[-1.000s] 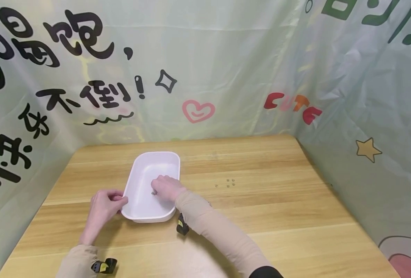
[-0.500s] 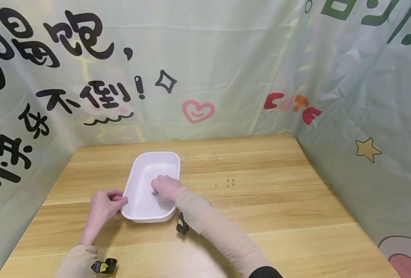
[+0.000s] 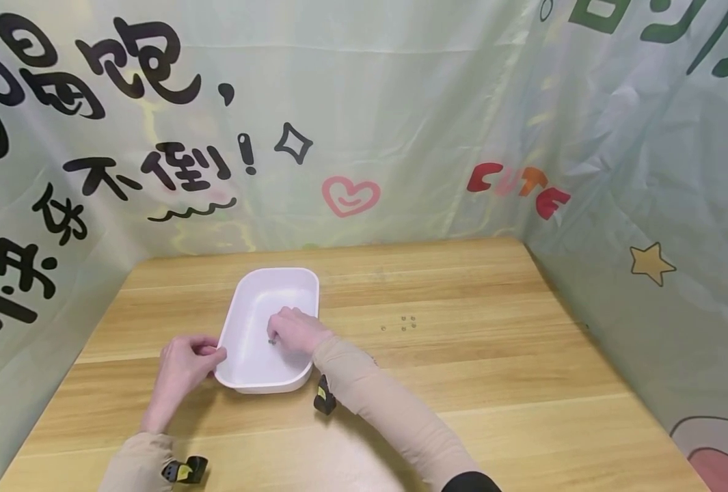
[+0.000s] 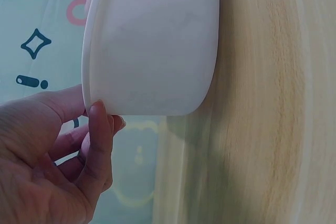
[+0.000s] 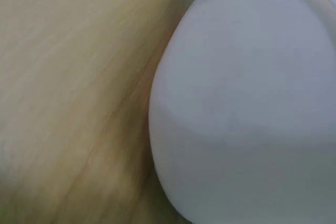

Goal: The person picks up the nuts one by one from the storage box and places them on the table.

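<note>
A white plastic tray [image 3: 234, 372] stands on the wooden table, left of its middle. My left hand [image 3: 185, 362] pinches the tray's near left rim, thumb on one side and fingers on the other; the left wrist view shows this grip on the tray [image 4: 152, 51] up close. Over the inside of the tray is my right hand [image 3: 296, 331], reaching in across its right rim with bent fingers pointing down. Small dark metallic bits [image 3: 272, 342] show right at its fingertips; I cannot tell whether they are held. In the right wrist view the tray's outer wall [image 5: 236, 87] hides the hand.
Several tiny metallic ring-like pieces [image 3: 409, 323] lie on the wooden table [image 3: 493, 383] right of the tray, with another small piece [image 3: 374, 361] partly behind the right sleeve. A printed curtain [image 3: 400, 123] rises along the table's back and sides.
My right hand and forearm have shifted very slightly, still inside the tray. The left hand, the tray and the pieces on the table stay where they were.
</note>
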Demonstrator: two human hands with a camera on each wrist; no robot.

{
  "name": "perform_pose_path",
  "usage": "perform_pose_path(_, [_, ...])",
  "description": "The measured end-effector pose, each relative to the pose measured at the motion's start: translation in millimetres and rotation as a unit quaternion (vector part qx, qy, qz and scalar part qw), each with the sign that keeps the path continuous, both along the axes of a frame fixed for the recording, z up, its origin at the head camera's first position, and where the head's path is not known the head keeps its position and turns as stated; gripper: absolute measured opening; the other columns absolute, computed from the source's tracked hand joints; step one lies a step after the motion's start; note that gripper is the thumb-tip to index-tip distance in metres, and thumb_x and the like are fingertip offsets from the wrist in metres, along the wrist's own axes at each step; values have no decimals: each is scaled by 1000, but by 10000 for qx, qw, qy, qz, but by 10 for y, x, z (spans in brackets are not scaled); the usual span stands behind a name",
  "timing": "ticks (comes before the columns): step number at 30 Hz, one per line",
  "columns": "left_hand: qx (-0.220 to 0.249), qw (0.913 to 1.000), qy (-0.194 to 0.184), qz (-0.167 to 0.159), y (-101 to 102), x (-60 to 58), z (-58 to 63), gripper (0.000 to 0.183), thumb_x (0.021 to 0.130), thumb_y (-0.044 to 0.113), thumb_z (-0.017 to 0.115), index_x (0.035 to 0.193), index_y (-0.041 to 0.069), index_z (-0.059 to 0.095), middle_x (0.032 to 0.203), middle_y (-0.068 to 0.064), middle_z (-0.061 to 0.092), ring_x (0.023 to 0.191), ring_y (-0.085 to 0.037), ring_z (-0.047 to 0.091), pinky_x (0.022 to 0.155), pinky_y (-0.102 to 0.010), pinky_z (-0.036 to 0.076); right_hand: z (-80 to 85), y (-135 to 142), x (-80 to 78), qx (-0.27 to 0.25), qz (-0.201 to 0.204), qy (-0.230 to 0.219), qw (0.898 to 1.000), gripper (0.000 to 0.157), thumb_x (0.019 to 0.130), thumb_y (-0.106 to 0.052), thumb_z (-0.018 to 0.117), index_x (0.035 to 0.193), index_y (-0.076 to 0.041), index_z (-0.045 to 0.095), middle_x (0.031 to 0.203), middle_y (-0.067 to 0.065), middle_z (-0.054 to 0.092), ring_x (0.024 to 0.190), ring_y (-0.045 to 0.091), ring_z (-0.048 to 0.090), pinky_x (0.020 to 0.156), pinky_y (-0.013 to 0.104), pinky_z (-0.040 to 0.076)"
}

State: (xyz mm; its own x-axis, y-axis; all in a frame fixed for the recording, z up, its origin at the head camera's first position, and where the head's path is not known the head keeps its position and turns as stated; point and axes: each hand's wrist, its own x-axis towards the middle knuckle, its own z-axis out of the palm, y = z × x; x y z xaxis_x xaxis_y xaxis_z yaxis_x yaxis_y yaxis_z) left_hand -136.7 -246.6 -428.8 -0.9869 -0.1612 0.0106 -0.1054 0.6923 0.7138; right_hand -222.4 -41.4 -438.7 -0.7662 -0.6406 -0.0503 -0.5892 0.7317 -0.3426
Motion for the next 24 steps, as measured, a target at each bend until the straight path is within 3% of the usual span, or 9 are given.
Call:
perform_pose_path(8, [34, 10000, 21, 9, -1, -3, -2, 31, 82, 10, 72, 105, -11, 71, 81, -16, 75, 57, -15, 67, 50, -24, 52, 24, 13, -65, -473, 262, -212, 9983, 22, 91, -4, 66, 101, -16, 81, 102, -1, 77, 83, 8, 62, 76, 16, 49])
perform_pose_path(11, [7, 10000, 22, 2, 2, -3, -2, 30, 82, 10, 72, 105, -11, 71, 80, -16, 75, 57, -15, 67, 50, -23, 51, 31, 19, -73, -511, 362, -224, 9978, 21, 90, -4, 68, 102, -16, 81, 104, -2, 78, 86, 7, 65, 81, 15, 51])
perform_pose_path(14, [5, 10000, 29, -9, 6, -3, -1, 30, 82, 10, 71, 105, -11, 71, 80, -16, 75, 57, -16, 67, 50, -23, 51, 26, 23, -83, -535, 402, -262, 9974, 19, 91, -7, 69, 103, -16, 81, 105, -2, 79, 87, 5, 65, 84, 13, 51])
perform_pose_path(18, [-37, 10000, 54, -11, 8, -5, -2, 30, 82, 10, 71, 105, -11, 71, 80, -16, 75, 57, -14, 66, 50, -23, 50, 26, 32, -95, -757, 425, -357, 9956, 15, 91, -10, 71, 99, -16, 82, 97, -3, 79, 78, 2, 60, 77, 11, 49])
perform_pose_path(24, [-59, 10000, 71, 11, 6, -8, -1, 30, 82, 10, 72, 104, -11, 72, 80, -16, 75, 57, -11, 64, 50, -23, 51, 62, 67, -78, -1364, 555, -326, 9886, 13, 91, -15, 72, 101, -12, 81, 94, -2, 80, 76, -1, 65, 74, 8, 48])
